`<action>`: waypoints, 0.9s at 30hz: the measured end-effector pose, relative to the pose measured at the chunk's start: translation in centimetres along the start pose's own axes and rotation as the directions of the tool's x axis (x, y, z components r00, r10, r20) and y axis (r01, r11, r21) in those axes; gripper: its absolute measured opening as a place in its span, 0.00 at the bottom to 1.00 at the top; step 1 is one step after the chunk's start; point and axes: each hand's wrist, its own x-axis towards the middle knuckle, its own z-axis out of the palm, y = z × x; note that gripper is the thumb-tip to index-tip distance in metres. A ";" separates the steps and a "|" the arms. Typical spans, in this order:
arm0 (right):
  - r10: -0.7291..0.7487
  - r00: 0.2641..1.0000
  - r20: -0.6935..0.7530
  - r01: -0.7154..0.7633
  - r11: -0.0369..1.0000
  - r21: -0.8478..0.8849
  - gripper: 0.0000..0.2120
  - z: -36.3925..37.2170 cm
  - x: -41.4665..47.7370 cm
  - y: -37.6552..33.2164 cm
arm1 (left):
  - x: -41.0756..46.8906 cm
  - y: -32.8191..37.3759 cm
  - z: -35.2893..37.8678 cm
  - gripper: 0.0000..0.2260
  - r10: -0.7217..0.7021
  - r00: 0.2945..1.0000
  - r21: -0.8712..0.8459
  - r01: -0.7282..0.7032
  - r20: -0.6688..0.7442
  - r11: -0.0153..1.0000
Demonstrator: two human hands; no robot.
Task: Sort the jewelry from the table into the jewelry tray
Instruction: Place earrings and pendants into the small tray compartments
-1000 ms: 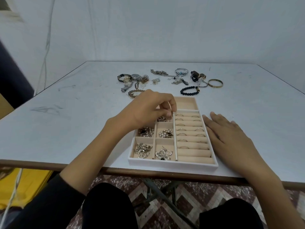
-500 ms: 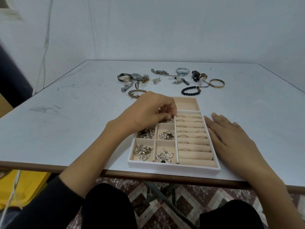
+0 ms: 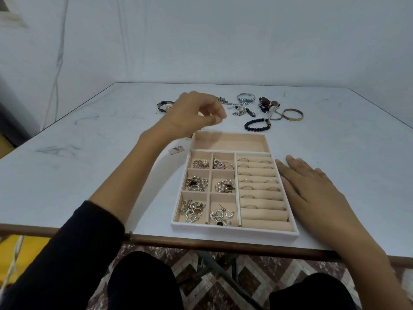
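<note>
From the head camera we see the jewelry tray [image 3: 234,230] at the near edge of the table [image 3: 67,175], its small left compartments holding brooches [image 3: 196,184] and its right-hand rolls holding rings [image 3: 247,181]. More pieces lie loose beyond it, among them a black bead bracelet [image 3: 257,127] and a gold bangle [image 3: 292,114]. Our left hand [image 3: 196,113] hangs blurred above the tray's far left corner, fingers curled toward the thumb, and we cannot tell whether they pinch anything; our right hand [image 3: 312,186] lies flat on the table just beside the tray's right wall, fingers straight.

Beige tray [image 3: 234,229], black bead bracelet [image 3: 257,130], perhaps gold bangle [image 3: 292,118]
</note>
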 end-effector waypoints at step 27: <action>-0.027 1.000 -0.013 0.027 0.999 0.040 0.11 -4.9 6.4 -0.6 | 5.1 -8.1 1.7 0.09 -0.201 0.972 0.380 0.234 -0.124 0.895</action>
